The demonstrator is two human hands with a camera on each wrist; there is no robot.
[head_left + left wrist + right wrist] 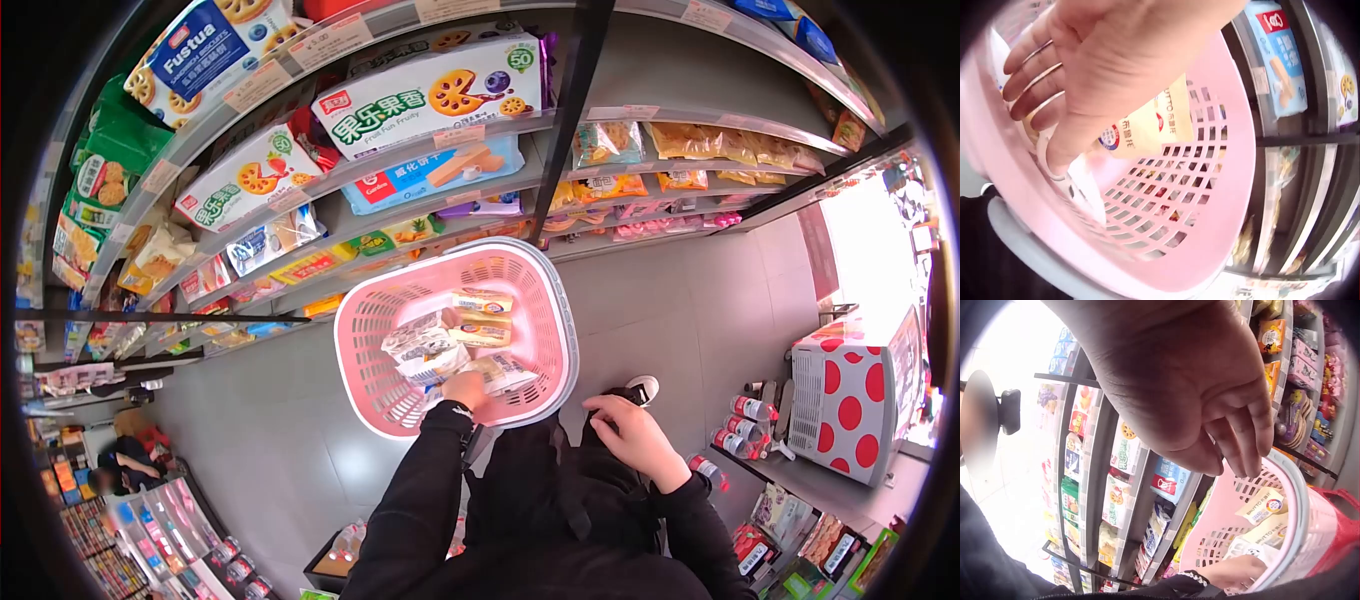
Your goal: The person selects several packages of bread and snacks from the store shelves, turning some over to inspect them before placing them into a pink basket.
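Observation:
A pink basket (362,322) with a grey rim holds several wrapped snack packets. Inside it, near the side closest to the body, my left hand (467,390) pinches a white packet (508,373) between thumb and fingers. The left wrist view shows this hand (1094,81) over the basket wall (1238,156), with a cream packet (1141,128) beyond the thumb; the fingers partly cover what they hold. Outside the basket, to its right, my right hand (640,440) hangs empty with relaxed fingers. In the right wrist view the same hand (1191,394) is above the basket's rim (1294,487).
Shelves of boxed and bagged snacks (430,100) stand beyond the basket. At the right are a red-dotted white cabinet (845,400) and bottles (745,425) on the floor. Low displays (800,530) stand at the lower right. Another person (130,465) is at the far left.

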